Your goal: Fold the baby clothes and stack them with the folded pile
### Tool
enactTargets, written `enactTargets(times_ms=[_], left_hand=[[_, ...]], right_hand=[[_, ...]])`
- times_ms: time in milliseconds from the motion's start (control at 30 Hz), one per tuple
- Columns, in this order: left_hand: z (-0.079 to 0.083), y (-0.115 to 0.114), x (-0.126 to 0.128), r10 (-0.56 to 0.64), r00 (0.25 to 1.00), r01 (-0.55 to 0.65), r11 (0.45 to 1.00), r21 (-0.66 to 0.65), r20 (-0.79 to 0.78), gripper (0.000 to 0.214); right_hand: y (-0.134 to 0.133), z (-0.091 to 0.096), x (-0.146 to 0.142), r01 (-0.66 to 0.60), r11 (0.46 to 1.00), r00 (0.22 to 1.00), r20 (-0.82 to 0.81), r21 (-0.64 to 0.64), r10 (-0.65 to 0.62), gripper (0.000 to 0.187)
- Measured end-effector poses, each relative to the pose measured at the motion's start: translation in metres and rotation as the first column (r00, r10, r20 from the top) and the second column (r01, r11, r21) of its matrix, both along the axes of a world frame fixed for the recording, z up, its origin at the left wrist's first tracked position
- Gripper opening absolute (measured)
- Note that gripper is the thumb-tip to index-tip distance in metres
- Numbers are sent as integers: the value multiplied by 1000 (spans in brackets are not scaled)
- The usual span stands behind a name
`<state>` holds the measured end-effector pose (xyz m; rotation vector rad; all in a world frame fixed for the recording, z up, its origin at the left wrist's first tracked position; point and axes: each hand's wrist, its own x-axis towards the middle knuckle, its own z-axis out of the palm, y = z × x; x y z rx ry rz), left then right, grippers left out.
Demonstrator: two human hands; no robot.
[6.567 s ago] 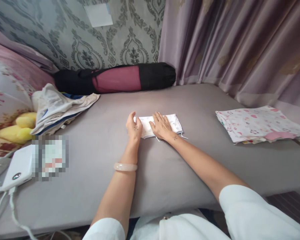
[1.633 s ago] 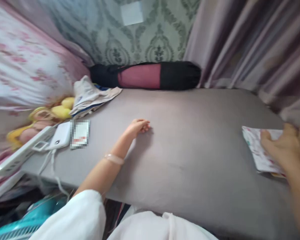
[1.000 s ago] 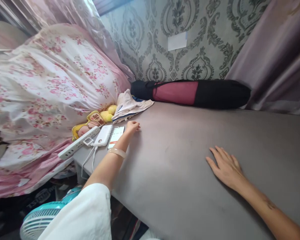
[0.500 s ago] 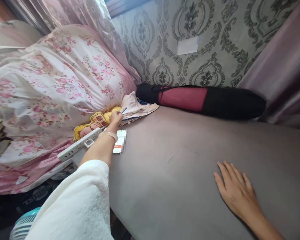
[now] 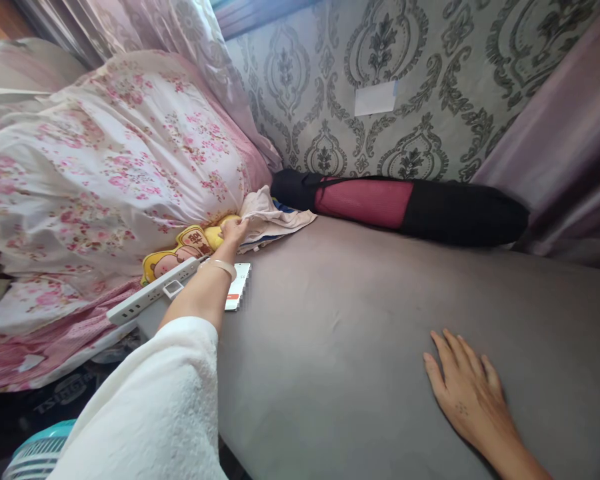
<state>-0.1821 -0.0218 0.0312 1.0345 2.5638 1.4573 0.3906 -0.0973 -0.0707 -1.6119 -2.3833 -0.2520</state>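
My left hand (image 5: 235, 231) reaches out to the far end of the grey covered surface (image 5: 350, 347). Its fingers are closed on the near left edge of a pale folded cloth (image 5: 266, 208), which lies in a loose stack with blue fabric under it. Just left of those fingers are yellow plush items (image 5: 215, 235). Below my left wrist, a phone (image 5: 237, 288) with a lit screen is partly covered by the forearm. My right hand (image 5: 465, 390) rests flat and palm down on the grey surface, fingers spread, holding nothing.
A white power strip (image 5: 153, 290) runs along the left edge near a cartoon cushion (image 5: 173, 260). Flowered bedding (image 5: 130, 153) rises at the left. A long black and red bag (image 5: 365, 202) lies against the patterned wall. A teal fan (image 5: 40, 453) is at lower left.
The view has shifted slightly. My left fingers have settled on the pale cloth's edge, and the blue bit beside them no longer shows. My right hand stays flat.
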Motion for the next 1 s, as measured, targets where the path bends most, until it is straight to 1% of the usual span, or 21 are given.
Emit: enactTargets(times_ms=[67, 100, 133, 200, 233, 300, 333, 400, 467, 600, 667, 800, 833, 900, 967, 1000], left_hand=[[8, 5, 11, -12, 1000, 10, 997, 82, 26, 26], [11, 8, 18, -56, 997, 45, 985, 164, 61, 26], [14, 12, 25, -128, 986, 97, 962, 254, 106, 26], [19, 20, 38, -296, 936, 194, 883, 428, 188, 24], [21, 24, 45, -369, 903, 220, 837, 500, 220, 23], [26, 33, 59, -477, 838, 240, 759, 605, 266, 22], [29, 37, 67, -512, 812, 239, 731, 639, 281, 21], [35, 42, 85, -550, 778, 227, 696, 681, 302, 21], [40, 44, 105, -573, 755, 218, 678, 701, 319, 22], [43, 38, 151, -644, 677, 214, 635, 743, 356, 28], [41, 33, 173, -692, 615, 206, 605, 769, 379, 28], [29, 21, 209, -783, 439, 163, 553, 817, 442, 24], [25, 18, 217, -793, 403, 151, 550, 821, 457, 24], [18, 13, 233, -799, 360, 146, 558, 817, 481, 23], [11, 6, 249, -799, 332, 174, 574, 800, 501, 24], [9, 2, 258, -801, 317, 198, 580, 790, 509, 26]], right_hand=[[0, 0, 0, 0, 1000, 1000, -5, 3, 0, 66], [0, 0, 0, 2, 1000, 1000, -7, 3, -2, 66], [0, -1, 0, 4, 1000, 1000, -8, 1, -4, 66], [0, -1, 1, 5, 1000, 1000, -11, -4, -5, 66], [0, -2, 1, 5, 1000, 1000, -13, -6, -5, 66], [0, -2, 1, 4, 1000, 1000, -12, -10, -4, 65], [1, -2, 2, 5, 1000, 1000, -11, -11, -5, 65], [1, -2, 1, 6, 1000, 1000, -12, -15, -6, 65], [1, -1, 1, 12, 1000, 1000, -15, -21, -12, 66], [-1, 2, -2, 30, 998, 999, -10, -50, -31, 65], [-2, 3, -2, 31, 997, 999, -13, -66, -32, 64], [0, 7, 2, 15, 994, 998, -55, -112, -22, 61], [3, 9, 4, 6, 991, 997, -78, -131, -16, 60], [12, 18, 4, -35, 982, 987, -162, -185, 5, 55], [22, 32, -2, -113, 962, 948, -316, -248, 30, 49], [27, 40, -8, -120, 958, 913, -408, -262, 3, 48]])
